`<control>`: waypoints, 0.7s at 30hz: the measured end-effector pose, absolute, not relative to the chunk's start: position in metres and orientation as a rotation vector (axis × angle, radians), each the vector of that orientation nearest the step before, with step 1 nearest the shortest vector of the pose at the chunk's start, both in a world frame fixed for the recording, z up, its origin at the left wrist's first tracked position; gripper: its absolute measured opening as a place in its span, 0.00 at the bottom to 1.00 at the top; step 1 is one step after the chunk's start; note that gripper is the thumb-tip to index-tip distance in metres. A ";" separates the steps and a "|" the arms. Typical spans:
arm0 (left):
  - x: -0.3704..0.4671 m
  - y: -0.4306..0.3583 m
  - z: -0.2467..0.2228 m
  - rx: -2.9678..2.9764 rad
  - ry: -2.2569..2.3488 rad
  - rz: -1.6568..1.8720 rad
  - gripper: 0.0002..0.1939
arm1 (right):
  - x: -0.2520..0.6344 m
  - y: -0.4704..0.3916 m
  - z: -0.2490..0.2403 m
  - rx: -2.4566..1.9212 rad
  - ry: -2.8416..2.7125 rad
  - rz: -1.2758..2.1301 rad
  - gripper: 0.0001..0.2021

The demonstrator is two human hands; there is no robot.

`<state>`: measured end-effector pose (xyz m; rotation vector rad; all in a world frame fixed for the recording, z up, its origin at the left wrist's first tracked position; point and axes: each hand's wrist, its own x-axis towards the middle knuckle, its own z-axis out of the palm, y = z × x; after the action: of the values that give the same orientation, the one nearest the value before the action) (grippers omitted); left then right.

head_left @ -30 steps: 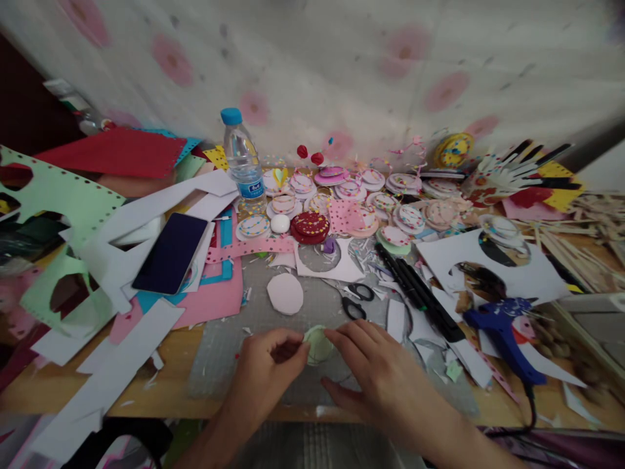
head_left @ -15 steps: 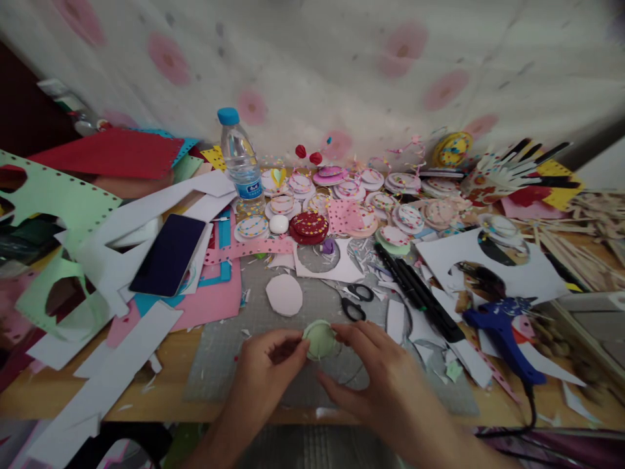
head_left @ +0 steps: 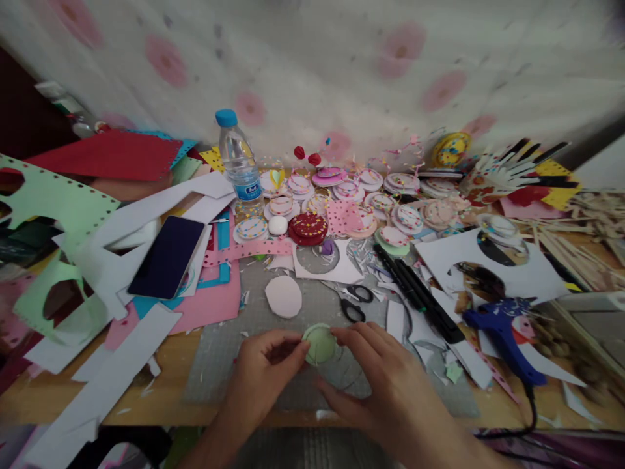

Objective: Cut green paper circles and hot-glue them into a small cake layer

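Observation:
A small pale green paper disc (head_left: 321, 345) with a raised rim is above the grey cutting mat (head_left: 215, 365). My left hand (head_left: 266, 371) pinches its left edge between thumb and fingers. At the disc's right edge, the fingertips of my right hand (head_left: 385, 378) touch the rim, with the thumb lower and apart from it. A thin strand curves below the disc between my hands. Beyond them lie a white paper round (head_left: 284, 296) and black-handled scissors (head_left: 352, 311).
A water bottle (head_left: 240, 163) stands behind several decorated paper discs. To the left, a phone (head_left: 166, 257) rests on paper sheets. Black pens (head_left: 420, 293) and a blue glue gun (head_left: 505, 335) with its cord are on the right.
The green disc has tilted slightly and sits a little lower between my fingers. Both hands keep nearly the same hold.

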<state>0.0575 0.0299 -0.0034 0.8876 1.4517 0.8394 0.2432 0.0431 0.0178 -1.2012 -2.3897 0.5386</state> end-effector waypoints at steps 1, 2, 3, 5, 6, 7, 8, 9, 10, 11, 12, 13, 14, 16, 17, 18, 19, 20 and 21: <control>0.056 0.031 -0.004 0.868 1.434 0.828 0.13 | 0.246 0.043 0.018 -1.211 -2.368 0.591 0.22; 0.055 0.031 -0.005 0.850 1.418 0.817 0.14 | 0.248 0.043 0.019 -1.221 -2.345 0.649 0.26; 0.054 0.032 -0.006 0.833 1.410 0.810 0.14 | 0.252 0.043 0.019 -1.233 -2.317 0.710 0.30; 0.052 0.033 -0.009 0.803 1.406 0.812 0.15 | 0.260 0.044 0.017 -1.269 -2.231 0.826 0.38; 0.052 0.033 -0.011 0.786 1.403 0.815 0.15 | 0.264 0.044 0.015 -1.288 -2.172 0.878 0.39; 0.051 0.034 -0.013 0.769 1.396 0.817 0.15 | 0.267 0.044 0.012 -1.302 -2.103 0.926 0.40; 0.051 0.034 -0.015 0.752 1.387 0.822 0.15 | 0.270 0.044 0.009 -1.312 -2.029 0.969 0.38; 0.051 0.035 -0.017 0.735 1.375 0.825 0.16 | 0.272 0.043 0.005 -1.315 -1.955 1.016 0.35; 0.052 0.036 -0.020 0.720 1.365 0.828 0.16 | 0.274 0.042 0.000 -1.310 -1.883 1.071 0.30; 0.052 0.037 -0.023 0.709 1.362 0.827 0.16 | 0.274 0.042 -0.005 -1.303 -1.815 1.139 0.24; 0.053 0.039 -0.026 0.705 1.361 0.822 0.17 | 0.274 0.041 -0.011 -1.297 -1.748 1.209 0.19; 0.054 0.040 -0.029 0.711 1.366 0.809 0.17 | 0.274 0.040 -0.017 -1.296 -1.682 1.273 0.15; 0.056 0.041 -0.031 0.730 1.373 0.788 0.16 | 0.274 0.039 -0.023 -1.304 -1.621 1.324 0.12; 0.059 0.043 -0.035 0.809 1.395 0.729 0.16 | 0.273 0.037 -0.035 -1.333 -1.525 1.371 0.11; 0.061 0.044 -0.036 0.869 1.411 0.694 0.16 | 0.272 0.036 -0.039 -1.344 -1.494 1.374 0.11; 0.062 0.044 -0.036 0.944 1.431 0.653 0.16 | 0.272 0.036 -0.043 -1.349 -1.478 1.373 0.12; 0.062 0.044 -0.035 1.031 1.456 0.609 0.16 | 0.272 0.035 -0.046 -1.353 -1.471 1.373 0.12; 0.062 0.043 -0.033 1.133 1.484 0.565 0.16 | 0.271 0.035 -0.047 -1.356 -1.468 1.370 0.12; 0.061 0.042 -0.030 1.238 1.517 0.523 0.16 | 0.271 0.035 -0.048 -1.360 -1.465 1.364 0.13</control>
<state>0.0605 0.0420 -0.0305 1.2384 1.5174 0.5233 0.2711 0.0349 -0.0479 -1.3604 -1.4652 1.3640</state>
